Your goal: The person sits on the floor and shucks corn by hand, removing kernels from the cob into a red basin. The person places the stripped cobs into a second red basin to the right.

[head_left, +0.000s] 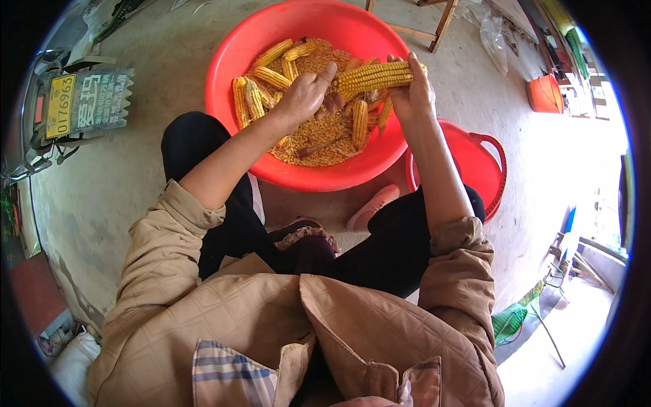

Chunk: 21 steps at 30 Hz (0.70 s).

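Note:
A large red plastic basin (325, 183) holds loose yellow corn kernels (320, 129) and several ears of corn, most of them along its left and right sides. Above the basin's right part, my right hand (413, 91) grips a full ear of corn (374, 76), which lies roughly level and points left. My left hand (307, 94) is just left of that ear's end, thumb raised and fingers partly curled; whether it touches the ear or holds anything cannot be told. One ear of corn (359, 124) rests on the kernels below my hands.
A red plastic basket with a handle (478, 163) stands beside the basin near my right knee. Wooden legs of a stool or frame (442, 28) are beyond the basin. An orange bucket (545, 94) is at the far right, and a parked vehicle with a plate (61, 107) at the left.

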### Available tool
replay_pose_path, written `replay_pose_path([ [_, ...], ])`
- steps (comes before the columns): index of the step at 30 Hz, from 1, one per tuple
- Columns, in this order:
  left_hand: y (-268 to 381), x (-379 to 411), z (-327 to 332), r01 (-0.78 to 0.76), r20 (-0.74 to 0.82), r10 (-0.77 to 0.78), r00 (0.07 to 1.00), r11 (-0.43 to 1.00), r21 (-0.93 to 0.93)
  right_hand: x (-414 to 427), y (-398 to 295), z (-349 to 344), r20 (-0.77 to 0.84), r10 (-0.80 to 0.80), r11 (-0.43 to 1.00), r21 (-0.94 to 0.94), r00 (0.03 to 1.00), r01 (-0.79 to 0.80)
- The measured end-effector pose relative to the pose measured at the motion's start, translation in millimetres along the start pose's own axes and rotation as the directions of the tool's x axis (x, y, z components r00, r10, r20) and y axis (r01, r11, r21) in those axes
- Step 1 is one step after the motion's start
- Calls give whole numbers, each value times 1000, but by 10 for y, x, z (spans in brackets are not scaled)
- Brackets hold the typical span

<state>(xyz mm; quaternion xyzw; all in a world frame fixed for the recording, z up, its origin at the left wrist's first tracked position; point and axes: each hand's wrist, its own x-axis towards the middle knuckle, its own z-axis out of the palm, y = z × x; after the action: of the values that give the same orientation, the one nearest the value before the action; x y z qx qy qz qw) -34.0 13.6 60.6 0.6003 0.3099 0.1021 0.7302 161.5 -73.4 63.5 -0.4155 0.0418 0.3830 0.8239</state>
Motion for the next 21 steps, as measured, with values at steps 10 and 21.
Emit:
replay_pose_path([
  [10,89,71,-107,-179,179,106,978,866,466,105,-2,-127,204,234,970,24,951,-244],
  [21,-21,129,-126,-200,78,195,978,753,626,76,65,-39,151,139,990,9,979,-142],
])
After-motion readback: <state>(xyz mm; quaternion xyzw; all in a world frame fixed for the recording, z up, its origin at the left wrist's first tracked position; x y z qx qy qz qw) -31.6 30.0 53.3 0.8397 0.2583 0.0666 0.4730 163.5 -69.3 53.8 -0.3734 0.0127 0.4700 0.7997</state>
